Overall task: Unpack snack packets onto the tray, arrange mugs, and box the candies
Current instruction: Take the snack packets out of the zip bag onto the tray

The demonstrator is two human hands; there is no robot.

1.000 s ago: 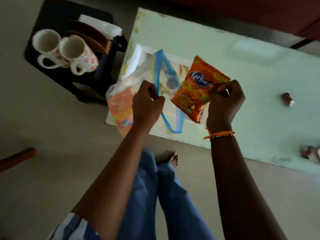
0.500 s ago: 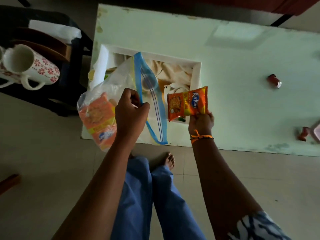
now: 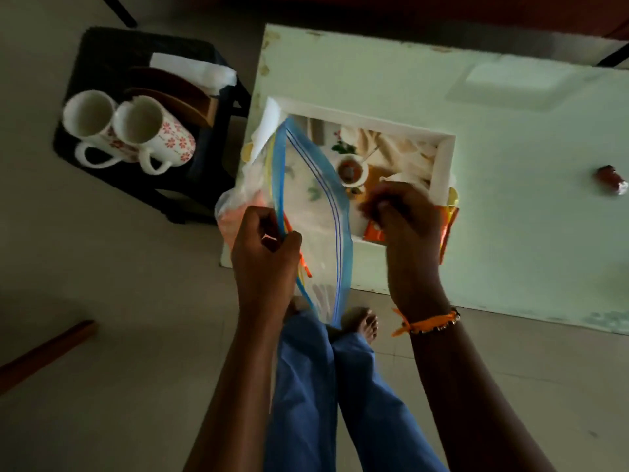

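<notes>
My left hand (image 3: 265,253) pinches the rim of a clear zip bag (image 3: 320,216) with a blue zipper, holding its mouth wide over the table's near left corner. Another orange packet (image 3: 231,223) shows through the bag. My right hand (image 3: 405,226) lies over an orange snack packet (image 3: 446,229) at the near right corner of the white-rimmed tray (image 3: 442,158); its fingers are curled and blurred. Two white mugs with red flowers (image 3: 153,134) stand together on a black stool (image 3: 102,52) to the left. A wrapped candy (image 3: 611,175) lies on the table at the right.
The pale green table (image 3: 510,233) holds the tray, which has a printed picture on its floor. Brown dishes (image 3: 177,93) and white tissue (image 3: 197,69) share the stool with the mugs. My legs in blue trousers (image 3: 306,386) stand at the table's near edge. A wooden stick (image 3: 44,352) lies on the floor.
My right hand has carried the orange packet down and to the right, onto the tray's near right corner. My left hand still holds the bag open; the view has shifted.
</notes>
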